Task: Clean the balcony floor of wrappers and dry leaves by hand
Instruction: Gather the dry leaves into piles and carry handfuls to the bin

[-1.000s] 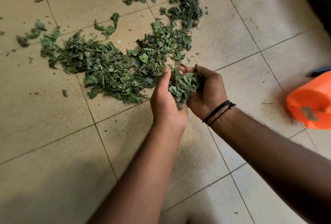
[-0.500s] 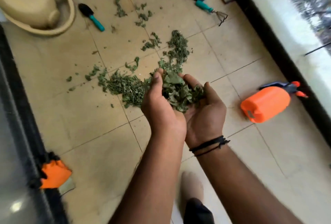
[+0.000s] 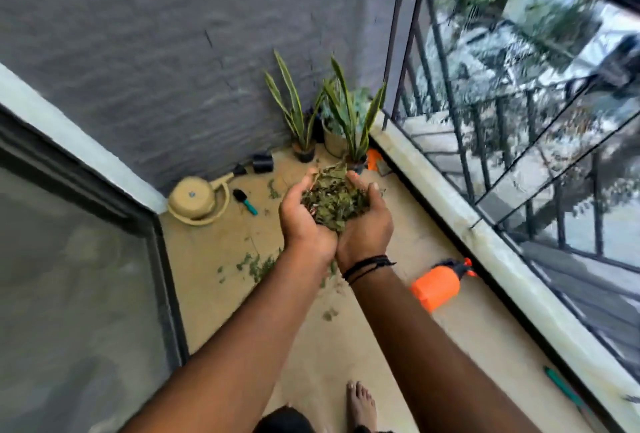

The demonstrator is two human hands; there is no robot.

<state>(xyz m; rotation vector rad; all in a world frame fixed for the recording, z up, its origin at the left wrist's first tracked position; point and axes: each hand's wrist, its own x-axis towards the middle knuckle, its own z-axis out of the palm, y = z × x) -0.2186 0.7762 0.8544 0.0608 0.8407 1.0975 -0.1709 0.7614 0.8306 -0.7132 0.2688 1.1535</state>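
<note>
A heap of green-brown dry leaves (image 3: 330,202) lies in my two cupped hands, held high above the balcony floor. My left hand (image 3: 304,221) cups the heap from the left with its fingers curled up round it. Pressed against it at the heel, my right hand (image 3: 367,224) cups the heap from the right; a black cord bracelet sits on that wrist. More loose leaves (image 3: 256,264) lie scattered on the tan tiles below my left forearm. No wrappers show.
An orange spray bottle (image 3: 437,285) lies by the low parapet (image 3: 495,242) and railing on the right. Potted plants (image 3: 341,127) stand in the far corner. A beige watering can (image 3: 195,202) and a teal-handled brush (image 3: 245,201) lie near the glass door at left. My bare foot (image 3: 360,405) shows below.
I have stood up from the floor with the scooped leaves. Both hands rose together, still cupped round the heap, and the view now takes in the wall, plants and railing.
</note>
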